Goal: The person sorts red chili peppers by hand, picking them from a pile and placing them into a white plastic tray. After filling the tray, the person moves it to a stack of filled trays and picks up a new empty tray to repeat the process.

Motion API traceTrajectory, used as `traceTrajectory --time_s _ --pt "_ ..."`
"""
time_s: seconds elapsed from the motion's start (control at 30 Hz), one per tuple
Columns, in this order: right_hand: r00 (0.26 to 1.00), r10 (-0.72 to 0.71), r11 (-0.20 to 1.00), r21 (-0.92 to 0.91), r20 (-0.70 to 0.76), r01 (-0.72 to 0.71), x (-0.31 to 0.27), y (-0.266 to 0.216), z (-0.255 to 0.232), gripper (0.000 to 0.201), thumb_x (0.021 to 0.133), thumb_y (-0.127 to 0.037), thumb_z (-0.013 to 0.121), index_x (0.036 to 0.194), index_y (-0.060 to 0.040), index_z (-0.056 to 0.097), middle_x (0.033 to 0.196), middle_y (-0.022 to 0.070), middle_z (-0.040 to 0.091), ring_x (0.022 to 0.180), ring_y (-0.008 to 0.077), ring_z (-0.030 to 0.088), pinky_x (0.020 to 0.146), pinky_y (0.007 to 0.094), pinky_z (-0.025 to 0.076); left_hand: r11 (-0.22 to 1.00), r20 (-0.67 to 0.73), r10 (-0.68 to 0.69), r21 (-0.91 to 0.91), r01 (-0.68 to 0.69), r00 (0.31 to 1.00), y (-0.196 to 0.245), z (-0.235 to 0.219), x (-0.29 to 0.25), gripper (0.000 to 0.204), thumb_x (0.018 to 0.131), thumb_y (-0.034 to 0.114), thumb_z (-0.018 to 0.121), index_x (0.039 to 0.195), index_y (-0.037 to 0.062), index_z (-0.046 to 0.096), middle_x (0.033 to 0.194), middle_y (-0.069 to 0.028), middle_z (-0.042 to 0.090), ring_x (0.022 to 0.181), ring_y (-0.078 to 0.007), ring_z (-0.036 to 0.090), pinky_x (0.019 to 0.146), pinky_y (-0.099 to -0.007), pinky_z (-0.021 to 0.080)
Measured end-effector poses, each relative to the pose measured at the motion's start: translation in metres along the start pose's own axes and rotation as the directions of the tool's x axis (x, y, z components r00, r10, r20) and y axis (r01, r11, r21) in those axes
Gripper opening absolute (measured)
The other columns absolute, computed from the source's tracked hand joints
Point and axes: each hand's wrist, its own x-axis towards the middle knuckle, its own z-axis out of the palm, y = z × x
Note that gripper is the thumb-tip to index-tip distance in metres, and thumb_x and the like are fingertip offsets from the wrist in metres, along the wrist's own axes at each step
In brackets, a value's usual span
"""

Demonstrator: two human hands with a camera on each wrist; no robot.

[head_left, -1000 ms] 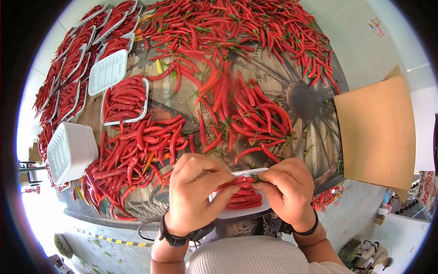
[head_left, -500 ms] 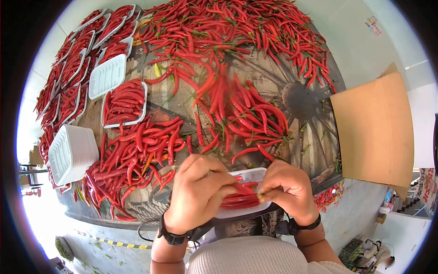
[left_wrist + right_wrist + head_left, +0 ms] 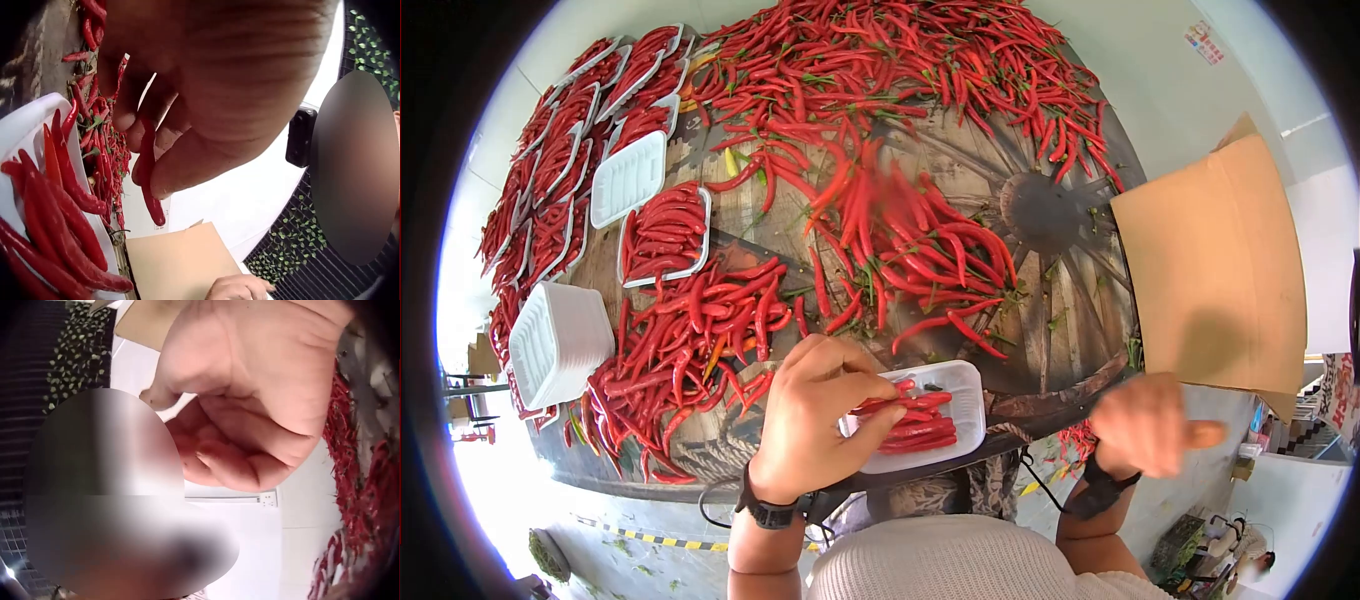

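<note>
A white tray (image 3: 972, 412) at the near table edge holds several red chilies (image 3: 920, 430) lying side by side. Over its left side, the left hand (image 3: 815, 415) pinches a red chili between thumb and fingers; the left wrist view shows this chili (image 3: 148, 169) in the hand (image 3: 231, 75), above and beside the tray chilies (image 3: 50, 206). A small dark green piece (image 3: 932, 387) lies at the tray's far side. Well right of the tray, past the table edge, is the right hand (image 3: 1150, 425), blurred. Its fingers (image 3: 231, 450) are loosely curled, holding nothing visible.
Loose chilies (image 3: 690, 340) lie left of the tray, with another pile (image 3: 930, 240) beyond it. Stacked empty trays (image 3: 560, 340) and filled trays (image 3: 665, 235) stand left. A cardboard sheet (image 3: 1210, 270) rises at the right table edge.
The right hand has left the tray and moved right, past the table edge. My left hand stays over the tray's left side. The tray's right end is now uncovered.
</note>
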Motion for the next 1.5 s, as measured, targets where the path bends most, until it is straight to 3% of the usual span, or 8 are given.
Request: traceTrajectory --time_s 0.03,0.07,0.1,0.17,0.27,0.93,1.2,1.5 --pt "0.907 -0.102 0.976 -0.218 -0.409 0.012 -0.022 0.027 0.013 0.053 0.093 -0.056 0.069 0.070 -0.0086 0.065 0.060 0.0006 0.061 0.047 0.0112 0.046 0.047 0.0247 0.033 1.000 -0.001 0.005 -0.003 -0.005 1.000 0.000 0.001 0.000 0.018 0.069 0.010 0.085 0.084 0.0077 0.075 0.090 -0.0047 0.065 0.083 -0.0251 0.062 0.076 -0.0395 0.049" --pt "0.739 0.078 0.757 -0.443 -0.669 -0.481 0.009 0.028 0.044 0.050 0.080 -0.056 0.078 0.075 -0.0077 0.065 0.060 0.0012 0.055 0.051 0.0128 0.043 0.051 0.0262 0.035 1.000 0.001 0.006 0.001 -0.006 1.000 -0.001 0.001 0.000 0.018 0.069 0.010 0.085 0.084 0.0077 0.075 0.090 -0.0047 0.065 0.083 -0.0251 0.062 0.076 -0.0395 0.049" --pt "0.811 0.252 0.506 -0.643 -0.528 -0.576 0.022 0.029 0.035 0.030 0.071 -0.024 0.089 0.083 -0.0034 0.070 0.080 0.0033 0.066 0.065 0.0168 0.054 0.056 0.0302 0.040 1.000 -0.002 0.008 -0.002 -0.008 1.000 -0.002 0.001 0.000 0.018 0.068 0.010 0.085 0.084 0.0076 0.075 0.090 -0.0048 0.065 0.083 -0.0252 0.062 0.076 -0.0396 0.049" --pt "0.814 0.239 0.183 -0.799 -0.530 -0.573 0.043 0.057 0.045 0.022 0.075 -0.010 0.085 0.091 -0.0038 0.071 0.089 0.0063 0.068 0.074 0.0219 0.060 0.063 0.0340 0.046 1.000 -0.002 0.010 -0.004 -0.010 1.000 -0.002 0.001 -0.001 0.018 0.068 0.010 0.085 0.084 0.0076 0.075 0.089 -0.0048 0.065 0.082 -0.0253 0.062 0.076 -0.0396 0.050" --pt "0.955 0.096 0.123 -0.949 -0.281 -0.291 0.046 0.091 0.036 0.019 0.081 -0.008 0.080 0.096 -0.0045 0.070 0.090 0.0095 0.068 0.078 0.0286 0.064 0.070 0.0395 0.050 1.000 0.007 0.002 -0.020 -0.002 1.000 -0.002 0.001 -0.001 0.019 0.068 0.010 0.085 0.083 0.0076 0.075 0.089 -0.0047 0.065 0.082 -0.0253 0.063 0.076 -0.0396 0.050" --pt "0.908 0.274 -0.030 -0.946 -0.317 -0.322 0.053 0.100 0.030 0.013 0.078 -0.007 0.077 0.087 -0.0075 0.068 0.087 0.0073 0.063 0.082 0.0289 0.060 0.072 0.0402 0.049 0.980 -0.119 -0.191 0.032 0.196 0.974 0.003 -0.005 -0.001 0.013 0.077 0.006 0.079 0.089 0.0032 0.074 0.093 -0.0106 0.063 0.084 -0.0271 0.063 0.077 -0.0373 0.049" --pt "0.874 -0.101 -0.292 -0.826 -0.475 -0.483 0.064 0.073 0.009 0.012 0.079 -0.005 0.077 0.085 -0.0047 0.066 0.082 0.0108 0.062 0.081 0.0324 0.061 0.070 0.0433 0.048 0.976 -0.114 -0.207 0.042 0.213 0.972 0.003 -0.005 -0.002 0.016 0.074 0.007 0.081 0.086 0.0027 0.072 0.092 -0.0105 0.062 0.084 -0.0278 0.061 0.076 -0.0373 0.048" --pt "0.920 0.148 -0.345 -0.891 -0.363 -0.296 0.082 0.102 0.004 0.017 0.077 -0.006 0.077 0.093 -0.0053 0.072 0.093 0.0087 0.062 0.091 0.0309 0.062 0.077 0.0419 0.050 0.974 -0.207 -0.211 0.043 0.224 0.955 -0.001 -0.002 -0.002 0.016 0.071 0.006 0.082 0.083 0.0064 0.071 0.088 -0.0080 0.063 0.082 -0.0288 0.061 0.074 -0.0402 0.048"
